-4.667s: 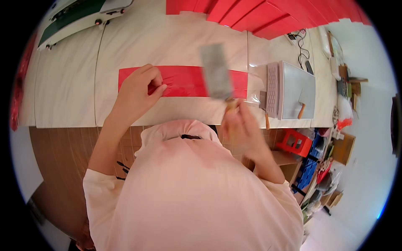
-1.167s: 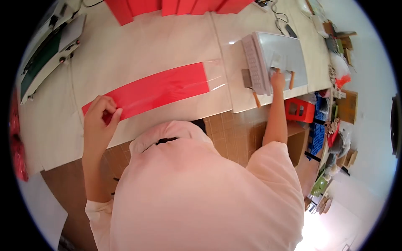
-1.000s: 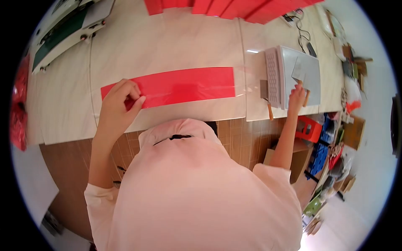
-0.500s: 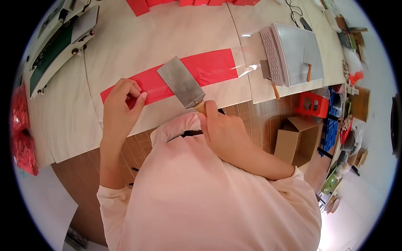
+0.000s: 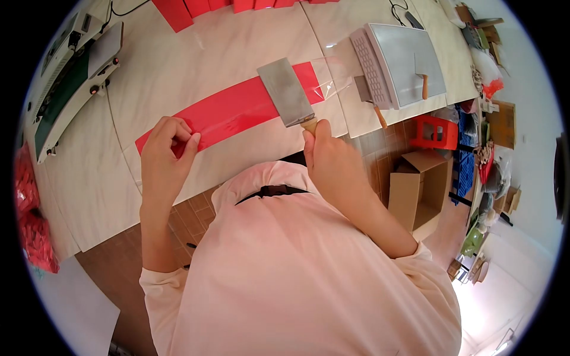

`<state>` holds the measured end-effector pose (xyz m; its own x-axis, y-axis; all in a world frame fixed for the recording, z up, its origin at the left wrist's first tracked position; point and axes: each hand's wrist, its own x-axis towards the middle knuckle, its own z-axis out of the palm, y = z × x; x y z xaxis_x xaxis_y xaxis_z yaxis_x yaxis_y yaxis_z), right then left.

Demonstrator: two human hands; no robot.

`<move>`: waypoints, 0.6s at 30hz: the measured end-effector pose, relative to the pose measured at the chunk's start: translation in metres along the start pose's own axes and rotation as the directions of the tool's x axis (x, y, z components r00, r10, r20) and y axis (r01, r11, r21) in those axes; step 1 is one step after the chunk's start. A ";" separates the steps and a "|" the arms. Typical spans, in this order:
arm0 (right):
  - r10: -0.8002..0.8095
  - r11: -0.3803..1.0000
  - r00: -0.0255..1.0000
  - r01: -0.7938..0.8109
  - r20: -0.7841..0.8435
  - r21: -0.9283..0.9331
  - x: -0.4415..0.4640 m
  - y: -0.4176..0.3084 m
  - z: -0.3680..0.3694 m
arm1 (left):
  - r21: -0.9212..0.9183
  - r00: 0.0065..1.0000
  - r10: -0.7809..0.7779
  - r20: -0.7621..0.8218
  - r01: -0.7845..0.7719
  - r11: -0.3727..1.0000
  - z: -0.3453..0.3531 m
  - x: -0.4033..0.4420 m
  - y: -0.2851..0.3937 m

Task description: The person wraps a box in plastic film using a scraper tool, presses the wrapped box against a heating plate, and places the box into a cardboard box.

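Note:
A long red strip (image 5: 225, 116) lies across the pale table, with clear film (image 5: 335, 77) sticking out past its right end. My left hand (image 5: 166, 142) has its fingers curled and pinched at the strip's left end. In my right hand (image 5: 338, 160) is the wooden handle of a wide metal scraper (image 5: 286, 92). The scraper's flat blade rests across the right part of the strip and covers some of it. Whether the blade presses hard or only lies there, I cannot tell.
Right of the strip sits a flat grey-topped box (image 5: 409, 68) with a second scraper (image 5: 423, 77) on top and another scraper (image 5: 371, 98) leaning near its side. A machine with a green belt (image 5: 68, 89) stands at left. Red boxes (image 5: 208, 7) line the back; an open carton (image 5: 421, 193) is below.
My right hand has slid the scraper to the right along the strip, toward the clear film. My left hand stays pinched at the left end. The view has shifted a little.

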<state>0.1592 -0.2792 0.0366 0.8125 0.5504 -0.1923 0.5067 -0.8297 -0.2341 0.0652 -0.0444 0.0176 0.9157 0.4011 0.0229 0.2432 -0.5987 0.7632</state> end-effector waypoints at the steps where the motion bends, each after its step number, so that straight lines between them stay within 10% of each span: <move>1: 0.009 1.000 0.999 -0.009 -0.035 0.003 0.001 0.004 0.001 | 0.000 1.000 0.001 0.001 -0.001 1.000 0.000 0.000 0.000; 18: 0.032 0.999 0.996 -0.029 -0.084 0.035 0.008 0.028 -0.007 | 0.010 1.000 -0.028 -0.002 0.028 1.000 -0.001 0.000 0.003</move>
<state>0.1820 -0.2987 0.0354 0.8497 0.5136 -0.1188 0.4723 -0.8418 -0.2614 0.0654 -0.0457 0.0203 0.9081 0.4187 0.0030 0.2713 -0.5940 0.7573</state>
